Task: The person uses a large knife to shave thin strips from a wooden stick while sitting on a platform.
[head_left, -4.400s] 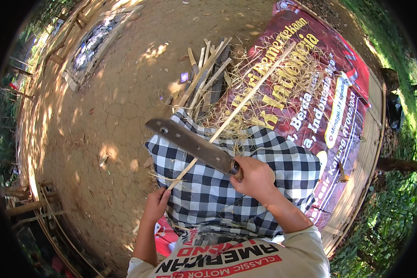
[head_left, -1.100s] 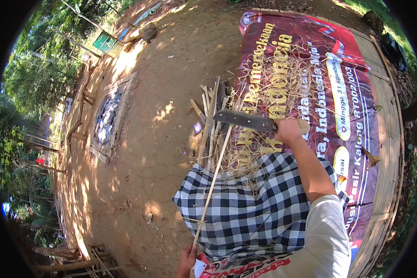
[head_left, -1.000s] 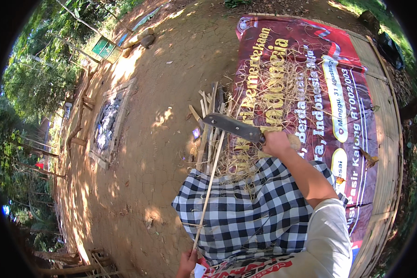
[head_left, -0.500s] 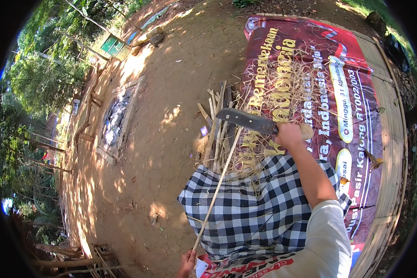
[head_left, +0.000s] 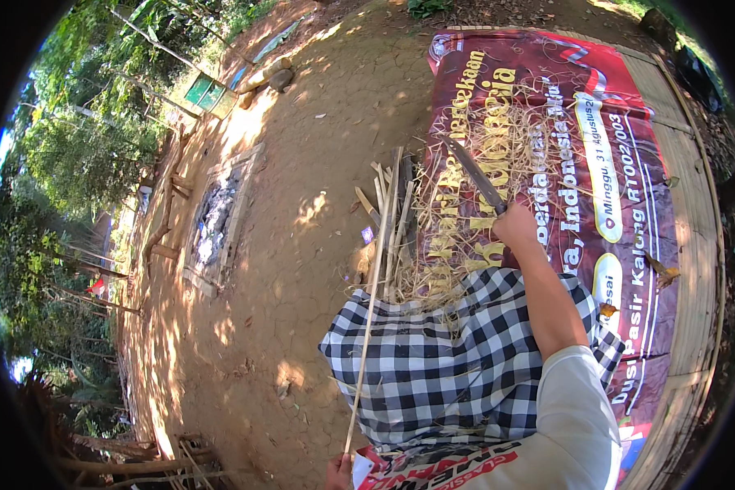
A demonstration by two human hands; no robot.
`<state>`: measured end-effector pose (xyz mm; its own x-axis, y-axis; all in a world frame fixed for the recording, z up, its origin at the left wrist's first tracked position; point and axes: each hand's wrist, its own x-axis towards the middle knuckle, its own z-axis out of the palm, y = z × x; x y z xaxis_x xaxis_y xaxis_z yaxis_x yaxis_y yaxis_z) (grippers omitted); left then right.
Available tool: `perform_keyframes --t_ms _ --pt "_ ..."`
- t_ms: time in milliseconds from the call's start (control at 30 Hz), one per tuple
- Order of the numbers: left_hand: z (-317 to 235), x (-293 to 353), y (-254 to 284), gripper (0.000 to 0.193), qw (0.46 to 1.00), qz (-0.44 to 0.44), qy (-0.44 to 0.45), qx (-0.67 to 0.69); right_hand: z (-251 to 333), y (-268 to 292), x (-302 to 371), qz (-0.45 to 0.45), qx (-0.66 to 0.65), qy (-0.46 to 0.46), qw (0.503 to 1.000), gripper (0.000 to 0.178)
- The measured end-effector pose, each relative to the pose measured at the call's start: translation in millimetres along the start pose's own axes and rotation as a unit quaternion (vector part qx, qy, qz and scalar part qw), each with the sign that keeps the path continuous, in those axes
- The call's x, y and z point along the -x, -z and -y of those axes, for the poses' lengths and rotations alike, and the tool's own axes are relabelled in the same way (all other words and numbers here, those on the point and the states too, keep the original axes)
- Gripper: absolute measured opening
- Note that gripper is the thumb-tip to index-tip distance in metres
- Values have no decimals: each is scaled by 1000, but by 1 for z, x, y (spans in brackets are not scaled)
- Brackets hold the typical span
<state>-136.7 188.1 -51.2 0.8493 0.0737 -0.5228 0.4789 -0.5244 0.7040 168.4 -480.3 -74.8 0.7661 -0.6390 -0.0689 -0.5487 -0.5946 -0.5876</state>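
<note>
My left hand (head_left: 339, 472), low at the picture's lower edge, is closed round the end of a long thin bamboo strip (head_left: 366, 343). The strip rises across a black-and-white checked cloth (head_left: 433, 376) over my lap, its far part lying in front of a bundle of split sticks. In my right hand (head_left: 516, 227) is the handle of a machete (head_left: 472, 171). Its dark blade points up and to the left over curly shavings (head_left: 535, 135), and is apart from the strip. A red printed banner (head_left: 641, 196) lies beneath the shavings.
Split bamboo sticks (head_left: 390, 237) lie just left of the banner. Under the banner is a bamboo-slat platform (head_left: 690, 245). Bare earth (head_left: 302, 147) stretches left to a framed patch of ash (head_left: 216, 212), a wooden rail (head_left: 165, 212) and trees.
The machete has swung away from the strip, its blade now turned up and edge-on. The strip stands steeper, its far end moved left. My left hand has dropped a little lower.
</note>
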Motion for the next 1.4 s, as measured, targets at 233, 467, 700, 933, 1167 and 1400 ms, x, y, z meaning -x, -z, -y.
perform_keyframes --t_ms 233,467,700,933,1167,1400 --pt "-109 -31 -57 35 995 50 -39 -81 17 18 15 -23 -23 53 998 21" --pt "-132 -40 -65 33 994 72 -25 -84 42 25 35 -32 -37 141 989 21" --pt "-128 -42 -69 41 995 76 37 -51 21 6 10 -33 -237 -2 971 23" --pt "-144 -53 -71 46 993 87 34 -73 35 28 18 84 -649 -97 750 8" --pt "-154 -64 -70 56 991 75 37 -107 72 38 56 343 -523 87 776 20" --pt "-146 -65 -75 57 992 52 -3 -117 84 28 71 468 -382 69 794 19"
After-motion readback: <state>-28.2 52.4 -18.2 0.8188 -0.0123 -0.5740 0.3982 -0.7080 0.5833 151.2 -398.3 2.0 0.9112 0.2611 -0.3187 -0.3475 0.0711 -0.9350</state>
